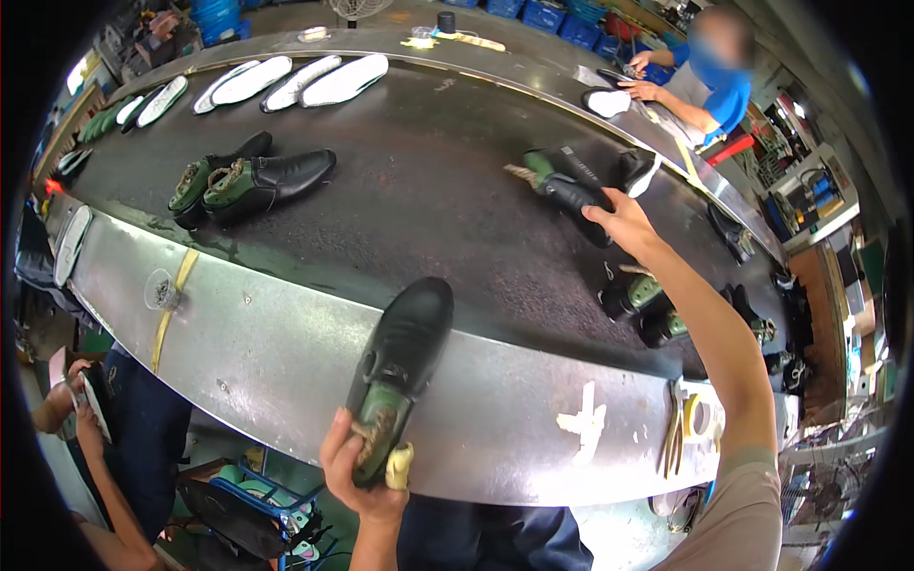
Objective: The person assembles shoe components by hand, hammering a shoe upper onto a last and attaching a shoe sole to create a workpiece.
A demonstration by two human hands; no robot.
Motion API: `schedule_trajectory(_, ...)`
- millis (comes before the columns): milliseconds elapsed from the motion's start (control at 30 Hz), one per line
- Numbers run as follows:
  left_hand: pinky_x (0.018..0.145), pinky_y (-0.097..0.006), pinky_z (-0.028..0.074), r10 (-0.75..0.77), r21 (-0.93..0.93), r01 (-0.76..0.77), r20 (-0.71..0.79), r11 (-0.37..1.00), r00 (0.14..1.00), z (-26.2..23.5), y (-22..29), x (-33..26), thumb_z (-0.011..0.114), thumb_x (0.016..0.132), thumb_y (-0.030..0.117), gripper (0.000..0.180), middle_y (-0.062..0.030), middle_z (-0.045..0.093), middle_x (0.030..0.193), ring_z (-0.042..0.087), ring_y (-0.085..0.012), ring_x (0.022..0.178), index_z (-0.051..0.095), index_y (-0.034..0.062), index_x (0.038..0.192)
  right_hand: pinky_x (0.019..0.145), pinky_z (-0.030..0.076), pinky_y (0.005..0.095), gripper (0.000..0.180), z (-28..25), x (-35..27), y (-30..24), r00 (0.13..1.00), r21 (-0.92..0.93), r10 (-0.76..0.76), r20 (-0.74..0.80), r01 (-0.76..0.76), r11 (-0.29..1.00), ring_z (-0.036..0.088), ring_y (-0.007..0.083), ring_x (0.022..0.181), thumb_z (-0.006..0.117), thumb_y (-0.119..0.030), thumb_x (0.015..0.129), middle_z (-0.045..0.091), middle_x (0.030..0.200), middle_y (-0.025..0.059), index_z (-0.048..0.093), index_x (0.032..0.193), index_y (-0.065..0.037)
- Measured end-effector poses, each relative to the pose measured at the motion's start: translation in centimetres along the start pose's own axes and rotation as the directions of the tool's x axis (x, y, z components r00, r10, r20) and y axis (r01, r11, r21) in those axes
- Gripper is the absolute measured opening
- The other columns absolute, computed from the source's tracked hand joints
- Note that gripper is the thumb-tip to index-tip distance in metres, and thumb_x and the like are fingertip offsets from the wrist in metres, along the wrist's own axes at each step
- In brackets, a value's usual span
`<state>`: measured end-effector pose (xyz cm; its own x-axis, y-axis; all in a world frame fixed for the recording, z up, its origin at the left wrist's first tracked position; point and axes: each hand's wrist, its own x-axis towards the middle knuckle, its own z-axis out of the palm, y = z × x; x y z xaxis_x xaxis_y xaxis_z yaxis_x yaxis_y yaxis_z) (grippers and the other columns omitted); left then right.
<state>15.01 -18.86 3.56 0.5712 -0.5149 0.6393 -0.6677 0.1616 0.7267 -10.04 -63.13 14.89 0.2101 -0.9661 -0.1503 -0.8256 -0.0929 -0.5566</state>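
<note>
Over the near metal ledge, my left hand [360, 476] is closed round the heel end of a black shoe [411, 328], its toe pointing away from me. A green shoe last [383, 402] with a rope loop fills that shoe's opening. A yellow cover [400, 466] wraps my left thumb. Stretched out over the dark work surface, my right hand [624, 224] grips the toe end of a second black shoe [569, 193]. That shoe also has a green last with rope at its far end; part of its toe is hidden by my fingers.
A pair of black shoes [271, 181] stands on the dark surface [428, 171] at left. White-soled shoes [343, 81] line its far edge. More lasted shoes [647, 295] sit right, near pincers [674, 430] and a tape roll [698, 417]. A co-worker [705, 86] handles shoes across.
</note>
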Motion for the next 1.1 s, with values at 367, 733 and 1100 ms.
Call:
schedule_trajectory(367,0.124,-0.053,0.039,-0.177,-0.374,0.198,0.089,0.906,0.98,-5.8,10.3,-5.2,0.061,0.105,0.062,0.082,-0.0215,0.052,0.156,0.049,-0.0361,0.148,0.046,-0.0029,0.153,0.105,0.056,0.038,0.059,-2.0,-32.5,-2.9,0.799,0.802,-0.579,0.16,0.237,0.549,0.073,0.0189,0.116,0.091,-0.021,0.091,0.078,0.125,0.0173,0.064,0.141,-0.004)
schedule_trajectory(733,0.089,-0.043,0.064,-0.724,-0.272,0.959,0.677,-0.078,0.133,-9.4,14.4,-26.3,0.035,0.117,0.06,0.069,-0.0128,0.073,0.124,0.076,-0.0241,0.097,0.055,0.0018,0.148,0.072,0.058,0.0382,0.053,12.5,-55.5,4.6,0.884,0.022,-0.188,0.428,0.198,0.98,0.076,0.0267,0.08,0.083,-0.057,0.091,0.076,0.084,0.0099,0.07,0.088,-0.006)
schedule_trajectory(1100,0.101,-0.04,0.06,-0.837,-0.19,0.978,0.518,0.088,0.176,-10.0,9.6,-33.4,0.038,0.118,0.056,0.066,-0.0128,0.072,0.134,0.074,-0.0259,0.116,0.057,0.0011,0.147,0.067,0.054,0.0298,0.027,17.7,-62.1,10.7,0.806,0.425,-0.128,0.578,-0.163,0.89,0.072,0.0155,0.073,0.078,-0.03,0.102,0.072,0.078,0.0048,0.071,0.094,-0.005)
